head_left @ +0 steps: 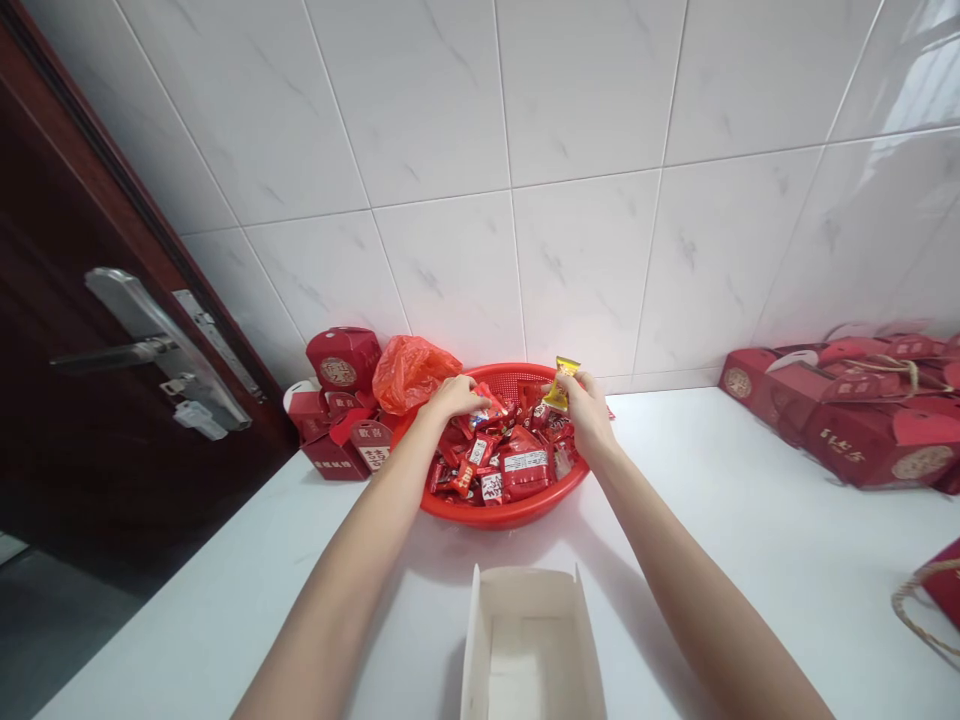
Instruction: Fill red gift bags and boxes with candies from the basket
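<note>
A red plastic basket (504,516) full of red-wrapped candies (526,465) stands on the white table near the tiled wall. My left hand (455,397) reaches over its left side, fingers closed on a red candy packet with blue print (491,408). At the right rim, my right hand (589,412) pinches a small yellow-wrapped candy (561,385), held upright above the pile. Between my forearms, nearer to me, an open white paper box (529,592) shows a bare inside; its near end is cut off by the frame.
A crumpled orange-red plastic bag (415,372) leans at the basket's left. Behind it stand small red gift boxes (341,360). More red boxes (847,425) with rope handles lie at the right, one at the frame's edge (946,580). A dark door (90,420) with a metal handle is at left.
</note>
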`<state>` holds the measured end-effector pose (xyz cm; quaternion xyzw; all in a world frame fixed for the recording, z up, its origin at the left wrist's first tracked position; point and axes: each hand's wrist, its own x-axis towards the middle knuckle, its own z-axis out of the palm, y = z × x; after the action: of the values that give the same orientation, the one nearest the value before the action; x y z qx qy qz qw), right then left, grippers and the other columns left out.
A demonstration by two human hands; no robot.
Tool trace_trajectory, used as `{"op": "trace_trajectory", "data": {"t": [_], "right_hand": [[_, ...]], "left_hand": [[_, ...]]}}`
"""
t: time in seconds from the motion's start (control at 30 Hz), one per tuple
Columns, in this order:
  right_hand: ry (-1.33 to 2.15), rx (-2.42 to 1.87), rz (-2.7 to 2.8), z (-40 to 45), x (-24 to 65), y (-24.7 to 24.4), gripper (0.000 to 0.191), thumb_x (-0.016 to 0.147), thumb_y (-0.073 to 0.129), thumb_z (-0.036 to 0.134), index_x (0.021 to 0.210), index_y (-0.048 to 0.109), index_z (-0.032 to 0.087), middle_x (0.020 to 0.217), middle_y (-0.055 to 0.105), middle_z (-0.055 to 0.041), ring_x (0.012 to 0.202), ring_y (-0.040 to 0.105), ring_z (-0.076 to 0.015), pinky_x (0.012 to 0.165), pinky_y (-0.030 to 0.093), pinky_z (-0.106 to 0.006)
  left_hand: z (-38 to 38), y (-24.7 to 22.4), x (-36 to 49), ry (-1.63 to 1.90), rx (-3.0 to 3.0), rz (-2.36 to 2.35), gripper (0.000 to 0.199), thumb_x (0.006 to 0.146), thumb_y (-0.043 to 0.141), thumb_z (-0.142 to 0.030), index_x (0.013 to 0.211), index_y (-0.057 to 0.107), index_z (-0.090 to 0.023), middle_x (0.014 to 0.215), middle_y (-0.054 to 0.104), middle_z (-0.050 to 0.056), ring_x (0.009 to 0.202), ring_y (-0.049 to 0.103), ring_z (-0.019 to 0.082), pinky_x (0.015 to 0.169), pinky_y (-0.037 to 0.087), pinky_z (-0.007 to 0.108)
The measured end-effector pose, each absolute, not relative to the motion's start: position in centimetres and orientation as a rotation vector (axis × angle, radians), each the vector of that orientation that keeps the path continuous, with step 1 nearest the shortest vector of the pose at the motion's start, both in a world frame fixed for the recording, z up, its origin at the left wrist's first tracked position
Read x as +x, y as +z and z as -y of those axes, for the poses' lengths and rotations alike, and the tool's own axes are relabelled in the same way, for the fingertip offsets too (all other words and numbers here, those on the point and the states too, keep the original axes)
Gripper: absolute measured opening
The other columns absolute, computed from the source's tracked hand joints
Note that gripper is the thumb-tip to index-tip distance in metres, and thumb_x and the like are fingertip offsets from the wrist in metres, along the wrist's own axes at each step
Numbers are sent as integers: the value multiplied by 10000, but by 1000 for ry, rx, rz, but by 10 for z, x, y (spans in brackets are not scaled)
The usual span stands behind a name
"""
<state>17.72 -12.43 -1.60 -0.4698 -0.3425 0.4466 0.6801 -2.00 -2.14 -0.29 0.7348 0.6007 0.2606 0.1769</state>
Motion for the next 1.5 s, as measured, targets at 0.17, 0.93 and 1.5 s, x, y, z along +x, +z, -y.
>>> {"op": "trace_trajectory", "data": {"t": [0.17, 0.93, 1.5], "right_hand": [[1010, -1042, 711, 124, 177, -16, 203, 710, 595, 350, 863, 549, 224, 738, 721, -1, 758, 687, -200, 662, 512, -298], [1008, -982, 583, 122, 177, -17, 100, 716, 611, 259, 783, 544, 227, 705, 672, 36, 705, 650, -148, 653, 508, -249], [1025, -959, 620, 124, 178, -15, 107, 718, 637, 252, 779, 554, 222, 694, 698, 22, 700, 667, -154, 611, 520, -245]], "left_hand": [[30, 0, -1, 698, 2324, -1596, 314, 564, 745, -116, 858, 733, -225, 1114, 702, 101, 1177, 568, 331, 969, 410, 344], [22, -6, -1, 61, 2259, -1456, 83, 581, 638, -232, 518, 674, -192, 580, 639, -13, 635, 560, 160, 613, 402, 251], [30, 15, -16, 643, 2241, -2011, 120, 720, 607, -189, 616, 654, -154, 671, 664, 111, 832, 642, 279, 732, 466, 344]]}}
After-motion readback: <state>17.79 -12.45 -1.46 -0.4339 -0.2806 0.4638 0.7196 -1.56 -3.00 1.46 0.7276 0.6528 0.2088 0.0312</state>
